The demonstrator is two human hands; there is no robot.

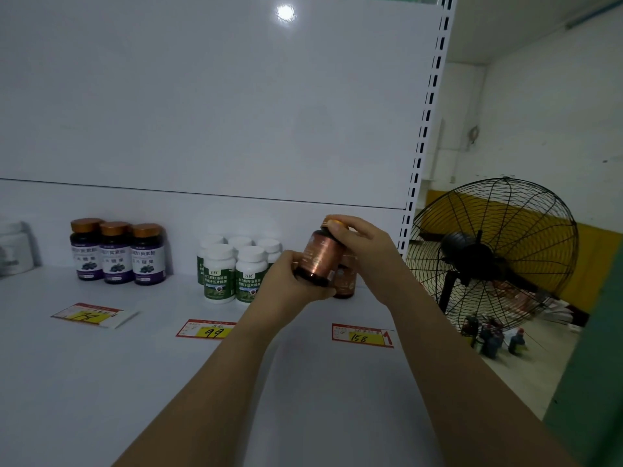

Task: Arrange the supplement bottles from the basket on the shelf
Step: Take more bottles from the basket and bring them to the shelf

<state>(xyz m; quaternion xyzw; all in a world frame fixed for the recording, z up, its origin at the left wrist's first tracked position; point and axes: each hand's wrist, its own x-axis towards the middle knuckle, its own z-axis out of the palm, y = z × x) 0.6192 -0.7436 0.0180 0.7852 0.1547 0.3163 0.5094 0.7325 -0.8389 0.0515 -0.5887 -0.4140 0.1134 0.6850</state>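
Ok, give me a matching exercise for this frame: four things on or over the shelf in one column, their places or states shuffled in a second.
Column one:
1. purple-label bottles
2. green-label bottles
3. copper-label bottle
4. 158 price tag

Column two:
a. gripped by the left hand at its base and the right hand at its cap
b. lying flat near the front of the shelf, right side
c. standing in a row of three, gold caps
d. clustered mid-shelf, white caps

Pairs: 1-c, 2-d, 3-a, 4-b
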